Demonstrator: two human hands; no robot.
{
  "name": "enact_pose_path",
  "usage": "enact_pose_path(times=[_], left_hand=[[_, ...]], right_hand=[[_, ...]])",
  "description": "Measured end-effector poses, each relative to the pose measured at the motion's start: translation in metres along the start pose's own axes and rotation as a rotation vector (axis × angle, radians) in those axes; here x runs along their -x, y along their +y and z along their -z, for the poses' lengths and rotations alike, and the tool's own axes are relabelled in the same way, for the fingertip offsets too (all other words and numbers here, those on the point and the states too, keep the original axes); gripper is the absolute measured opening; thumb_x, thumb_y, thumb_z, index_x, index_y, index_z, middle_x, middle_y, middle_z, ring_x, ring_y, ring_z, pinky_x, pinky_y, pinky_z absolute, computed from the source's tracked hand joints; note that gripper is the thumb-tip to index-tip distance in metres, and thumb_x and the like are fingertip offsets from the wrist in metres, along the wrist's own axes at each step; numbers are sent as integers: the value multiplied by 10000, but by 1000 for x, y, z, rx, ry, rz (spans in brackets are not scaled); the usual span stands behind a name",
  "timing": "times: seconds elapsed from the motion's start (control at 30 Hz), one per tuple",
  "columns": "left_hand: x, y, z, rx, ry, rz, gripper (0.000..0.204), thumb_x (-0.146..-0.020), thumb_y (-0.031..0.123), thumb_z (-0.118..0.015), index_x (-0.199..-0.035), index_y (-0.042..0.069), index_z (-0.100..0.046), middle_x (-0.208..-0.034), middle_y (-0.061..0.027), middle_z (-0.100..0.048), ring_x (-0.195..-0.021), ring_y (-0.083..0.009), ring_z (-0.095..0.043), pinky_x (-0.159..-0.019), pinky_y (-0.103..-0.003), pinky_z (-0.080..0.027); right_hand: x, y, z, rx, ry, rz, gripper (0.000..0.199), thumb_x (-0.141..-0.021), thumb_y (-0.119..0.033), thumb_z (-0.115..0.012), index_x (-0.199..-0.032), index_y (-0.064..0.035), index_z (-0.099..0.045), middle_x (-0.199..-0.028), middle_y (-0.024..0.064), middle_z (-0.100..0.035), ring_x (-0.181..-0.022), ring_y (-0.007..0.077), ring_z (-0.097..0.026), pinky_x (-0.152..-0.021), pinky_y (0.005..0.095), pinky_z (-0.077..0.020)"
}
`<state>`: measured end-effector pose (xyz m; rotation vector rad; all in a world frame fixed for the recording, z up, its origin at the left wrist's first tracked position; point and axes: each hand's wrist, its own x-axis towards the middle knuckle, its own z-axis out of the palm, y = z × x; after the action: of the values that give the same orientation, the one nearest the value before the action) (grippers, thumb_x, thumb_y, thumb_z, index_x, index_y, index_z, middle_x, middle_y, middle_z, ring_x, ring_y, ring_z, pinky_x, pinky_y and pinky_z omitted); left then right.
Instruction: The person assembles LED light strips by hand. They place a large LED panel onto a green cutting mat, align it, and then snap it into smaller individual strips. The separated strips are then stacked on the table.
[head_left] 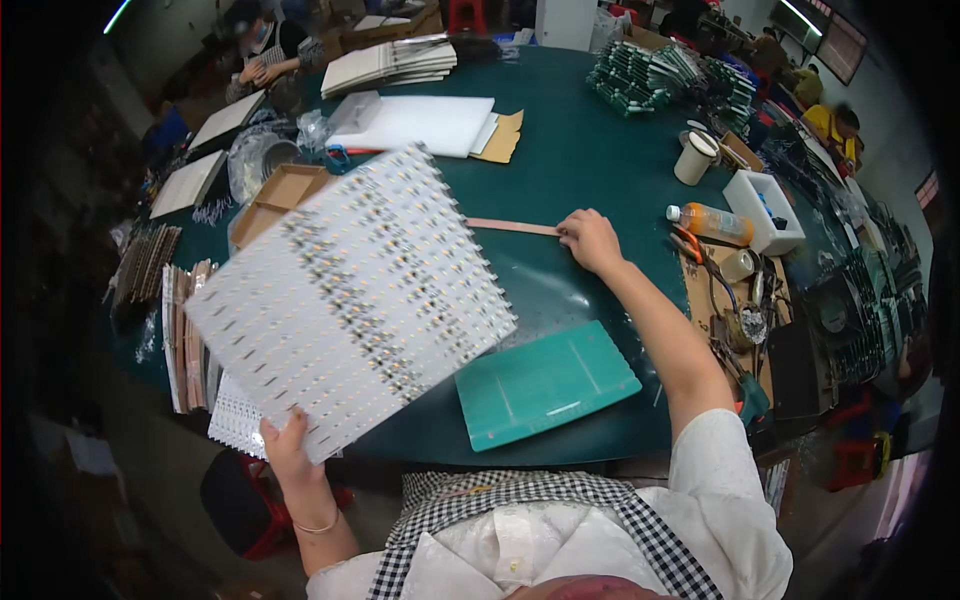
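LED panel (350, 300): a large white sheet of joined strips, held tilted above the desk's (580, 170) left side.
Left hand (288, 445): clenched on the panel's near corner.
Right hand (592, 240): fingertips pressed on a thin tan strip (510, 227) lying flat, not gripping it.
Progress: panel whole, apparently unseparated; more stacked at left (190, 335).
Nearby: green cutting mat (545, 385).

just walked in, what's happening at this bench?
A person at a green table holds a large white panel of LED strips up by its lower corner with the left hand. The right hand reaches out and rests on the end of a thin brown strip lying flat on the table. A green cutting mat lies near the table's front edge.
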<state>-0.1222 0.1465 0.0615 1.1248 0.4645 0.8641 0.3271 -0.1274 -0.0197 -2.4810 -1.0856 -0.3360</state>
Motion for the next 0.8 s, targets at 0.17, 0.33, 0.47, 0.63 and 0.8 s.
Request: enact_pose_path(times=[0.17, 0.33, 0.47, 0.63, 0.8], left_hand=[[-5, 25, 24, 27, 6, -74, 511, -862, 47, -629, -1316, -30, -409, -1236, -170, -552, -1101, -275, -577, -944, -423, -466], [-12, 22, 19, 54, -18, -53, 513, -866, 86, -653, -1315, -17, -427, -1252, -162, -553, -1109, -274, -575, -946, -415, -463], [-12, 2, 6, 75, -103, 45, 536, -860, 103, -668, -1322, -15, -425, -1263, -155, -547, -1135, -272, -558, -961, -415, -451], [-12, -19, -20, 76, -140, 65, 563, -867, 116, -664, -1344, -21, -397, -1280, -152, -534, -1149, -269, -548, -972, -418, -442], [-19, -34, -47, 88, -159, 119, 549, -880, 105, -643, -1346, -32, -388, -1279, -155, -533, -1149, -270, -546, -977, -410, -436]], right_hand=[[-1, 13, 3, -21, 9, 36, 115, -814, -66, -580, -865, -93, -680, -857, 67, -633, -901, 274, -585, -802, 392, -461], [22, 23, 34, -81, -137, -77, 178, -786, -49, -625, -959, -75, -660, -994, 106, -639, -1004, 295, -571, -880, 395, -453], [60, -13, 82, -95, 47, -20, 379, -729, -37, -692, -1101, -74, -630, -1187, 114, -595, -1121, 311, -531, -962, 399, -428], [153, -76, 150, -712, -428, 116, 757, -562, -407, -856, -1224, -131, -614, -1368, 146, -480, -1278, 340, -424, -1069, 476, -331], [195, -100, 111, -336, -250, 97, 556, -635, -135, -762, -1176, -120, -631, -1305, 105, -549, -1261, 340, -457, -1023, 444, -406]])
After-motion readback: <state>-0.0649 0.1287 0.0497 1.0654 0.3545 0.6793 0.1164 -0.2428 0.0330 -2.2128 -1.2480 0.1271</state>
